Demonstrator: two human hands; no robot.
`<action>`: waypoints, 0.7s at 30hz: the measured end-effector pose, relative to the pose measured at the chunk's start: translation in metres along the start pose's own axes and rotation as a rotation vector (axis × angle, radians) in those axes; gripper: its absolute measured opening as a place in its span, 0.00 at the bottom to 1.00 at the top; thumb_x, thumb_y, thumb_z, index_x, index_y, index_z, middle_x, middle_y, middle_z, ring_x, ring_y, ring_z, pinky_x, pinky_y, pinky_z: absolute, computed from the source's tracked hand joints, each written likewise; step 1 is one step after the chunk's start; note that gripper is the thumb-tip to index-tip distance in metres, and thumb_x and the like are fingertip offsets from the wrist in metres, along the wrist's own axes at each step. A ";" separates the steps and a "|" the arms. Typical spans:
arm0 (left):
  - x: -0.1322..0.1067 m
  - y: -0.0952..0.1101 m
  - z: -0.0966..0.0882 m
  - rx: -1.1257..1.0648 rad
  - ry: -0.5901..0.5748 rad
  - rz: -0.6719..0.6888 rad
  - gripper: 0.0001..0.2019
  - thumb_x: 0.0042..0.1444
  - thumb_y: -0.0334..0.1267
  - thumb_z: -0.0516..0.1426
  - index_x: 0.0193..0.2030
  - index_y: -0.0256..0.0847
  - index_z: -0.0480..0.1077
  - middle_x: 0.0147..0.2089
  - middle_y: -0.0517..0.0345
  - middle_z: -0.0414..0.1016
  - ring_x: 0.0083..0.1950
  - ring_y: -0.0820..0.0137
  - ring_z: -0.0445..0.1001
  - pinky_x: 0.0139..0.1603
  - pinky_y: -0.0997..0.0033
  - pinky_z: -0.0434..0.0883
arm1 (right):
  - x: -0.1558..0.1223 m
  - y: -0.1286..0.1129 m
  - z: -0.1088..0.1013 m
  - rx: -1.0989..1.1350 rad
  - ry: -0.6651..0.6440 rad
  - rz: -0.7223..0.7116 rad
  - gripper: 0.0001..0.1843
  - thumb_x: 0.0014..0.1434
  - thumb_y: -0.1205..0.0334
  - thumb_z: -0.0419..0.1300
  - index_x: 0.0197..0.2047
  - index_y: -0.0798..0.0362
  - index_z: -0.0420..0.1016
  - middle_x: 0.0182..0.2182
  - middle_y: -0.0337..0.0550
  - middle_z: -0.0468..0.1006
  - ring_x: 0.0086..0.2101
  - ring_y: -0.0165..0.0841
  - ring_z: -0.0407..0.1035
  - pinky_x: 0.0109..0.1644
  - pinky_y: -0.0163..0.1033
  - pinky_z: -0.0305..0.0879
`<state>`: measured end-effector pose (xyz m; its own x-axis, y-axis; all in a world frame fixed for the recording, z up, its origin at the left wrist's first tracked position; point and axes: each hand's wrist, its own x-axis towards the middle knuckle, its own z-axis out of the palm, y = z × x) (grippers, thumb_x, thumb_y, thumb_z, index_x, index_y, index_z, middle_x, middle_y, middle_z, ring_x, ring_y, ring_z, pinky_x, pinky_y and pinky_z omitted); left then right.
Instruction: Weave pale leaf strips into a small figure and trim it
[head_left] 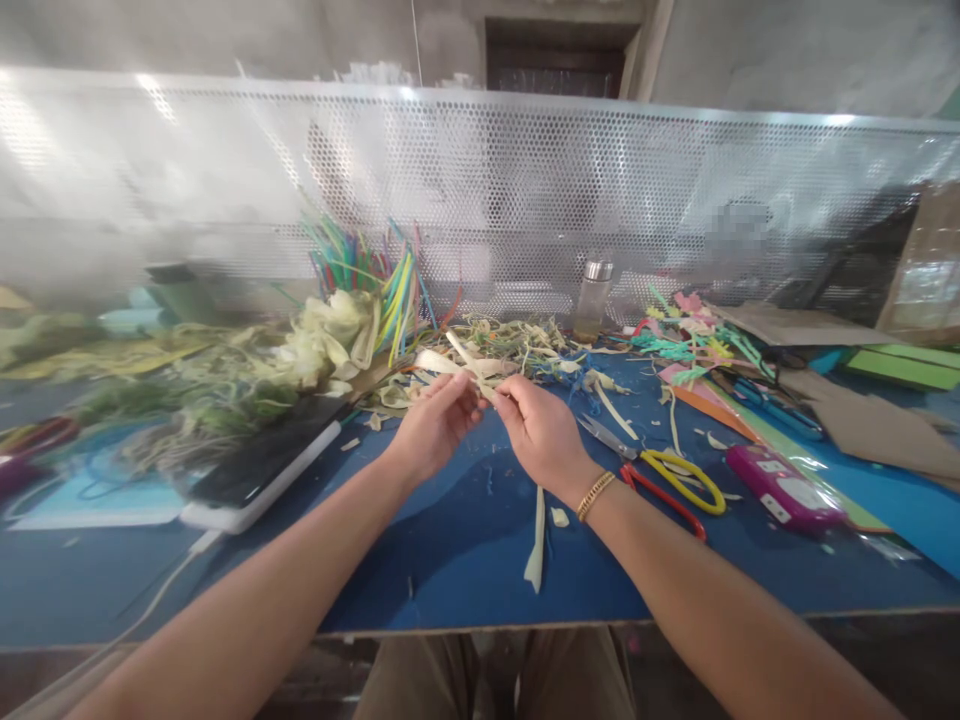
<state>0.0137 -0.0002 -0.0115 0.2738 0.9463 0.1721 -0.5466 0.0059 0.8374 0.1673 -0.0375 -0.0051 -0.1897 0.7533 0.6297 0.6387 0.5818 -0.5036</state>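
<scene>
Gripping a bundle of pale cream strips [457,366] between closed fingers of left hand [435,425] and right hand [541,436], just above blue desk [465,545], left of yellow-and-red-handled scissors [664,475].

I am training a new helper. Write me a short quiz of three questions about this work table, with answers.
1. True or false: the left hand and the right hand hold one pale strip together.
2. Which hand is nearer the scissors? A) left B) right
3. Fill in: the scissors have one yellow handle and one ___ handle.
Key: 1 true; 2 B; 3 red.
</scene>
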 end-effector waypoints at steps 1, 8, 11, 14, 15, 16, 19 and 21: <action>0.000 0.000 0.000 -0.016 0.002 -0.018 0.11 0.50 0.41 0.65 0.34 0.38 0.71 0.29 0.62 0.72 0.29 0.77 0.71 0.28 0.80 0.69 | 0.000 0.000 0.000 -0.045 -0.005 0.001 0.14 0.68 0.53 0.46 0.41 0.49 0.69 0.32 0.43 0.76 0.33 0.35 0.68 0.36 0.39 0.55; 0.003 -0.003 -0.002 -0.047 0.023 -0.009 0.10 0.48 0.37 0.67 0.35 0.36 0.73 0.30 0.60 0.73 0.30 0.79 0.71 0.29 0.81 0.69 | 0.001 0.002 0.000 -0.216 0.009 -0.047 0.17 0.66 0.48 0.50 0.49 0.49 0.69 0.39 0.48 0.78 0.35 0.37 0.70 0.35 0.39 0.55; 0.002 -0.004 -0.002 -0.032 0.035 0.045 0.11 0.45 0.32 0.68 0.36 0.36 0.74 0.31 0.61 0.73 0.30 0.80 0.70 0.31 0.82 0.69 | 0.001 0.002 -0.001 -0.213 0.017 -0.059 0.17 0.67 0.50 0.47 0.46 0.49 0.71 0.39 0.48 0.78 0.35 0.37 0.69 0.36 0.39 0.54; 0.002 -0.004 -0.001 -0.001 0.069 0.054 0.11 0.44 0.31 0.69 0.34 0.35 0.75 0.30 0.62 0.72 0.30 0.80 0.70 0.32 0.82 0.69 | 0.001 0.001 -0.001 -0.242 0.019 -0.053 0.17 0.68 0.53 0.46 0.42 0.50 0.72 0.35 0.47 0.76 0.33 0.36 0.67 0.35 0.39 0.53; 0.002 -0.004 -0.001 0.008 0.080 0.054 0.11 0.43 0.32 0.69 0.33 0.35 0.75 0.29 0.62 0.72 0.30 0.80 0.69 0.31 0.82 0.69 | 0.001 0.000 -0.001 -0.254 0.025 -0.049 0.17 0.68 0.53 0.46 0.40 0.50 0.72 0.33 0.47 0.76 0.32 0.36 0.66 0.35 0.39 0.52; 0.002 -0.004 -0.001 0.014 0.089 0.055 0.10 0.43 0.32 0.69 0.32 0.35 0.75 0.28 0.62 0.71 0.29 0.80 0.69 0.31 0.82 0.69 | 0.001 0.000 -0.001 -0.264 0.033 -0.047 0.17 0.68 0.54 0.45 0.38 0.50 0.72 0.32 0.46 0.75 0.32 0.35 0.66 0.35 0.39 0.52; 0.004 -0.004 -0.001 0.000 0.108 0.077 0.10 0.42 0.32 0.70 0.30 0.35 0.74 0.27 0.63 0.70 0.28 0.81 0.67 0.29 0.83 0.68 | 0.000 -0.001 -0.002 -0.271 0.067 -0.065 0.18 0.68 0.55 0.46 0.37 0.50 0.74 0.31 0.47 0.75 0.33 0.36 0.66 0.36 0.40 0.53; 0.005 -0.004 -0.001 -0.014 0.115 0.082 0.10 0.41 0.32 0.70 0.30 0.35 0.74 0.27 0.64 0.70 0.27 0.82 0.68 0.29 0.84 0.68 | 0.000 -0.001 -0.003 -0.272 0.093 -0.097 0.18 0.68 0.55 0.47 0.38 0.50 0.76 0.33 0.47 0.75 0.34 0.36 0.67 0.37 0.40 0.55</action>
<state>0.0164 0.0047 -0.0151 0.1359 0.9746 0.1779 -0.5747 -0.0687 0.8155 0.1691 -0.0396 -0.0028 -0.1984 0.6594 0.7252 0.7998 0.5365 -0.2690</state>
